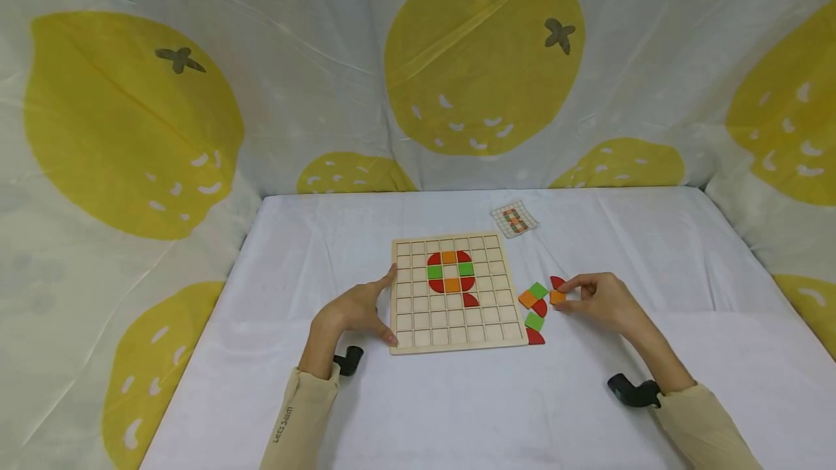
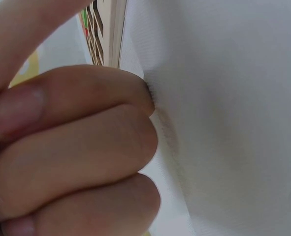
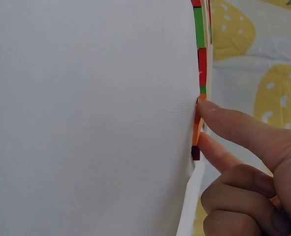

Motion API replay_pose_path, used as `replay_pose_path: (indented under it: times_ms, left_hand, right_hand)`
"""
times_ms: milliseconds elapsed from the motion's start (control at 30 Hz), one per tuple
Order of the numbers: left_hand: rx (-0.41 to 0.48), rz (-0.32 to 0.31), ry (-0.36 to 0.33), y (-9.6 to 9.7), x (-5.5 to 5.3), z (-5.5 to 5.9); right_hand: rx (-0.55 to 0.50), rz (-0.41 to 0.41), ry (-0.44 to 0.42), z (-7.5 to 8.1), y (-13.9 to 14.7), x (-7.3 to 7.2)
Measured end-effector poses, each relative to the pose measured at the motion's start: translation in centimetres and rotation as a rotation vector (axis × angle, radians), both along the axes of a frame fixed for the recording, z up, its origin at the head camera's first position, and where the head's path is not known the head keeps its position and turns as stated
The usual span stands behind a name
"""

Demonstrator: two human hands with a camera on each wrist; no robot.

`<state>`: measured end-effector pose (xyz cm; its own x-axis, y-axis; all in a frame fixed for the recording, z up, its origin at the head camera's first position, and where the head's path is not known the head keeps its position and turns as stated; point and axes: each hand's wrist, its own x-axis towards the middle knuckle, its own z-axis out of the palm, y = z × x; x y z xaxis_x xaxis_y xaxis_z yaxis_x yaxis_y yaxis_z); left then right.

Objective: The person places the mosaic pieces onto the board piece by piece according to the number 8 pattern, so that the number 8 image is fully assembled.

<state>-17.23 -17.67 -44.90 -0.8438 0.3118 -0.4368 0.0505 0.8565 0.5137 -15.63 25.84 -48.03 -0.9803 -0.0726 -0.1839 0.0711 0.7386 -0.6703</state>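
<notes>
My right hand (image 1: 604, 299) pinches an orange square tile (image 1: 557, 297) between thumb and forefinger, low over the white cloth. Just behind that tile, a red rounded tile (image 1: 557, 282) peeks out. The right wrist view shows the orange tile (image 3: 196, 129) edge-on between the two fingertips, the other fingers curled. On the left, my left hand (image 1: 353, 310) touches the left side of a wooden grid board (image 1: 420, 319), forefinger at mid-edge and thumb by the near corner. Red, green and orange tiles form a ring on the board, with one red tile (image 1: 470, 300) below it.
Between the board and my right hand lie loose tiles: green (image 1: 538, 290), orange (image 1: 527, 299), red (image 1: 539, 308), another green (image 1: 534, 321) and a red one (image 1: 535, 336) at the board's near right corner. Behind the board lies a pattern card (image 1: 514, 219). A lemon-print cloth hangs behind.
</notes>
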Motion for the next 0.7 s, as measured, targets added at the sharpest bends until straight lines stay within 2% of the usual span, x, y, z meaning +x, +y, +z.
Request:
replay_pose_path:
  times_ms: [200, 433, 700]
  left_hand:
    - [0.000, 0.005, -0.003, 0.02, -0.01, 0.01]
    - [-0.005, 0.006, -0.002, 0.03, -0.06, -0.08]
    - [0.007, 0.003, 0.000, 0.02, -0.01, -0.08]
  right_hand:
    - [-0.016, 0.002, -0.048, 0.07, 0.27, -0.10]
    - [-0.029, 0.003, -0.021, 0.01, 0.45, -0.19]
    - [-0.025, 0.003, -0.040, 0.08, 0.69, -0.16]
